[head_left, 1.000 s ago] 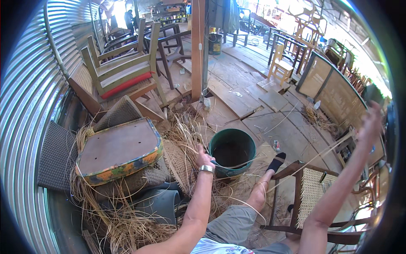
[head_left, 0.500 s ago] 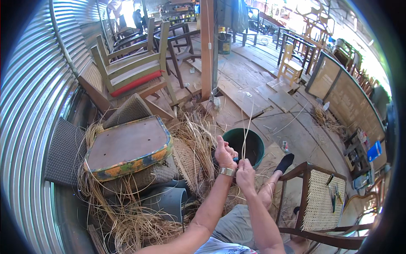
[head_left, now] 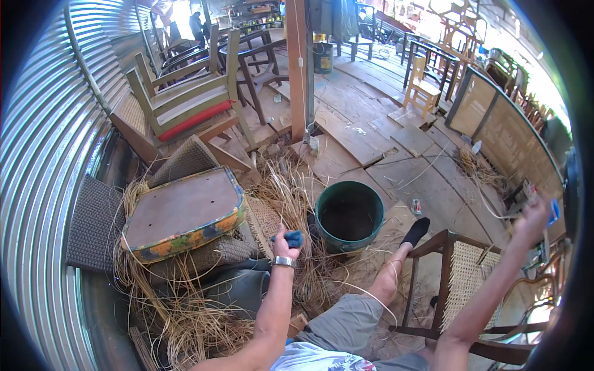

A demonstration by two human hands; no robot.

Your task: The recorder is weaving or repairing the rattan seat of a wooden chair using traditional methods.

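My left hand (head_left: 286, 248), with a silver watch at the wrist, is closed around a small dark blue cloth (head_left: 292, 238). It is above the pile of loose cane strands, left of a dark green bucket (head_left: 350, 241). Far out to the right, my right hand (head_left: 533, 219) is raised and closed, somewhat blurred. A pale cane strand (head_left: 489, 201) trails from it. Below my right forearm stands a dark wooden chair frame (head_left: 443, 272) with a woven cane panel (head_left: 464, 272). A thin cane strand (head_left: 359, 287) also curves over my leg.
At left, a padded seat (head_left: 185, 198) with a patterned edge lies on woven pieces, beside tangled cane (head_left: 204, 334) and a grey tub (head_left: 238, 294). A wooden post (head_left: 297, 74) rises ahead. Stacked chairs (head_left: 185, 99) stand by the corrugated wall (head_left: 37, 204).
My hands have parted from above the bucket. The right swung far right with a cane strand; the left drew back left with the blue cloth.
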